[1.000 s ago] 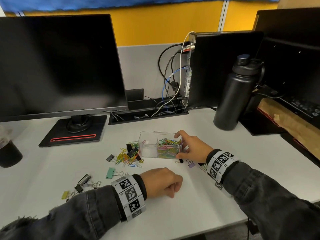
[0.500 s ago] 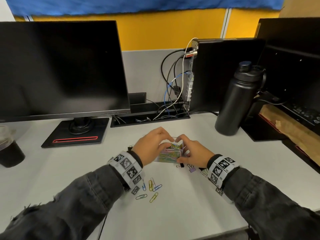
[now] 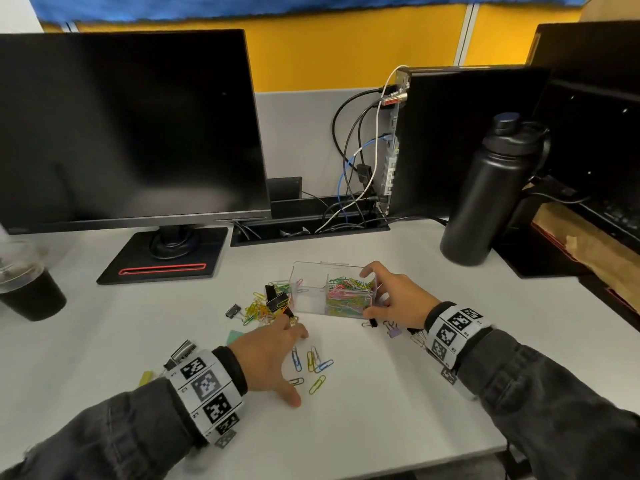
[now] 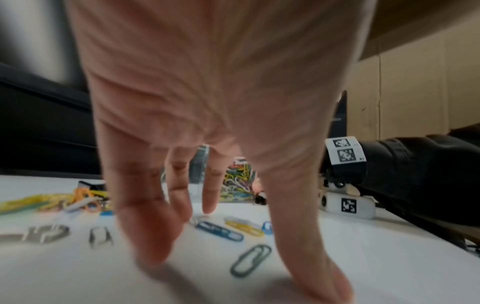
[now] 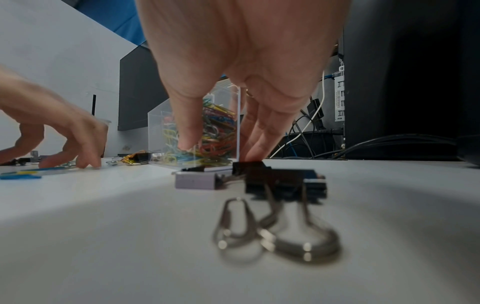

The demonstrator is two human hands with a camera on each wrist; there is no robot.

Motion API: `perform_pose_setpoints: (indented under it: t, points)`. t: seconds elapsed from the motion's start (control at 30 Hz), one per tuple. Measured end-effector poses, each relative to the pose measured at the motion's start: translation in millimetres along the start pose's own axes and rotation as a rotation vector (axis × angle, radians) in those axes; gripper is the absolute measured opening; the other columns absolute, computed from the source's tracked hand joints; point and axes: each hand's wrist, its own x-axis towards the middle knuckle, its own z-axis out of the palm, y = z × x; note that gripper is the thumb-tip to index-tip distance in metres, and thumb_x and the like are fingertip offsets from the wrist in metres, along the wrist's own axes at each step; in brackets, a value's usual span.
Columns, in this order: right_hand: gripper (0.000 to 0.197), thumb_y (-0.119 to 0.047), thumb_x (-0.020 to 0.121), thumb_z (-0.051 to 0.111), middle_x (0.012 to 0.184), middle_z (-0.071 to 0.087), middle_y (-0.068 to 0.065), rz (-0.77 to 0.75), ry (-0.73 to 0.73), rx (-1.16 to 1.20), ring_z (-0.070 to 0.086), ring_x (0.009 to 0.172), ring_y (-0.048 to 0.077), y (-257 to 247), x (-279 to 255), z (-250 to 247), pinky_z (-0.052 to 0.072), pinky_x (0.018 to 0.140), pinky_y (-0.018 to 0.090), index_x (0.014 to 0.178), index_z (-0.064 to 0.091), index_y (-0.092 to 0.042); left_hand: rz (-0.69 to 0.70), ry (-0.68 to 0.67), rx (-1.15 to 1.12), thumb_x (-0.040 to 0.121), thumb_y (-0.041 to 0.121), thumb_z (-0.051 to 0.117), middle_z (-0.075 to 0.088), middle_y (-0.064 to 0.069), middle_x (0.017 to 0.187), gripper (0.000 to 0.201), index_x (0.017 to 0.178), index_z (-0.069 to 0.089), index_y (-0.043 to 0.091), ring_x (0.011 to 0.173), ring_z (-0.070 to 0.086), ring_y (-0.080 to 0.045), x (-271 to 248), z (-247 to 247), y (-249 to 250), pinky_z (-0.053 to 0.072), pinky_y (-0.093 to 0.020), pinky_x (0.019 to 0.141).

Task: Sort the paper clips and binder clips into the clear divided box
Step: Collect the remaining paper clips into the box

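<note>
Two hands work at the worktop's middle: the right hand [image 3: 391, 299] grips the end of the clear divided box [image 3: 332, 292], whose right compartment holds paper clips while the left looks nearly bare, and the left hand [image 3: 266, 355] hovers, fingers spread and holding nothing, over loose paper clips [image 3: 313, 367]. Risk, as a judgement: flat clips may slip from a hurried pinch, or the light box may slide if the right hand loosens. Only the right wrist view shows binder clips [image 5: 283, 185] lying just under that wrist; only the head view shows the mixed pile [image 3: 266, 306] left of the box.
</note>
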Motion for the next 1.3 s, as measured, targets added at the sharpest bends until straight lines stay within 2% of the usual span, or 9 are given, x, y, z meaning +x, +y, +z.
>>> perform_pose_setpoints:
  t: [0.23,0.37,0.53,0.6,0.7,0.87,1.03,1.17,1.3]
  points:
    - [0.057,-0.016,0.081,0.073,0.108,0.059,0.004,0.019,-0.006,0.011,0.067,0.082,0.019,-2.8,-2.1,-1.2,0.057,0.049,0.025,0.121,0.035,-0.027,0.038,0.083,-0.161,0.07,0.032,0.08,0.047,0.003,0.104,0.049,0.109,0.055,0.016,0.081,0.044,-0.01,18.5,7.8,8.1,0.042,-0.021,0.074]
    - [0.057,-0.018,0.081,0.073,0.11,0.061,0.004,0.011,0.001,-0.014,0.067,0.082,0.016,-2.8,-2.0,-0.9,0.059,0.061,0.025,0.122,0.035,-0.027,0.094,0.113,-0.214,0.074,0.015,0.078,0.057,0.002,0.089,0.026,0.096,0.065,0.011,0.073,0.052,-0.007,28.9,9.2,12.9,0.045,-0.017,0.067]
    - [0.056,-0.017,0.081,0.072,0.11,0.06,0.004,0.006,-0.003,-0.005,0.067,0.084,0.018,-3.2,-3.1,-1.3,0.055,0.052,0.016,0.122,0.035,-0.026,0.174,0.163,-0.203,0.084,0.001,0.062,0.062,0.001,0.096,0.028,0.109,0.063,0.013,0.082,0.06,-0.011,26.8,1.8,12.6,0.049,-0.018,0.075]
    - [0.056,-0.017,0.081,0.072,0.11,0.061,0.004,0.004,-0.004,-0.004,0.067,0.084,0.018,-2.7,-2.5,-1.3,0.058,0.057,0.021,0.122,0.035,-0.026,0.194,0.207,-0.153,0.085,0.002,0.06,0.053,0.007,0.099,0.032,0.112,0.059,0.019,0.084,0.057,-0.01,20.2,-6.6,8.1,0.046,-0.016,0.073]
    - [0.055,-0.017,0.081,0.073,0.108,0.061,0.005,0.007,-0.002,0.003,0.067,0.083,0.018,-1.3,-1.6,-0.5,0.061,0.066,0.035,0.12,0.035,-0.028,0.16,0.076,-0.061,0.077,0.021,0.075,0.047,0.009,0.097,0.046,0.116,0.051,0.022,0.076,0.047,-0.006,9.0,-9.9,0.6,0.039,-0.016,0.065]
    - [0.056,-0.016,0.081,0.073,0.108,0.061,0.006,0.001,-0.008,0.005,0.067,0.083,0.019,-1.9,-2.6,-1.2,0.058,0.058,0.024,0.122,0.036,-0.025,0.091,-0.067,-0.058,0.068,0.028,0.082,0.05,0.005,0.095,0.062,0.117,0.045,0.021,0.069,0.049,-0.01,9.7,1.4,-1.1,0.046,-0.029,0.071]
    - [0.057,-0.016,0.081,0.074,0.109,0.062,0.006,-0.009,0.002,-0.01,0.066,0.078,0.013,-2.3,-1.9,-1.4,0.058,0.071,0.026,0.122,0.036,-0.025,0.151,-0.012,-0.171,0.073,0.019,0.079,0.059,0.005,0.084,0.049,0.113,0.051,0.017,0.069,0.056,-0.01,34.8,-6.1,3.8,0.043,-0.018,0.062]
    - [0.056,-0.015,0.08,0.073,0.107,0.06,0.003,0.012,-0.008,0.02,0.066,0.078,0.014,-0.4,-1.6,-1.0,0.061,0.066,0.039,0.12,0.035,-0.027,0.177,-0.028,-0.232,0.074,0.011,0.078,0.069,-0.007,0.088,0.029,0.098,0.062,0.007,0.072,0.06,-0.014,48.8,-9.1,4.2,0.047,-0.017,0.064]
    - [0.056,-0.016,0.081,0.073,0.11,0.061,0.006,-0.001,-0.009,0.007,0.067,0.079,0.015,-1.8,-2.4,-1.4,0.061,0.066,0.037,0.12,0.035,-0.027,0.192,-0.061,-0.128,0.082,0.015,0.07,0.068,-0.005,0.091,0.014,0.094,0.064,0.01,0.072,0.054,-0.009,49.7,-6.6,3.4,0.04,-0.011,0.059]
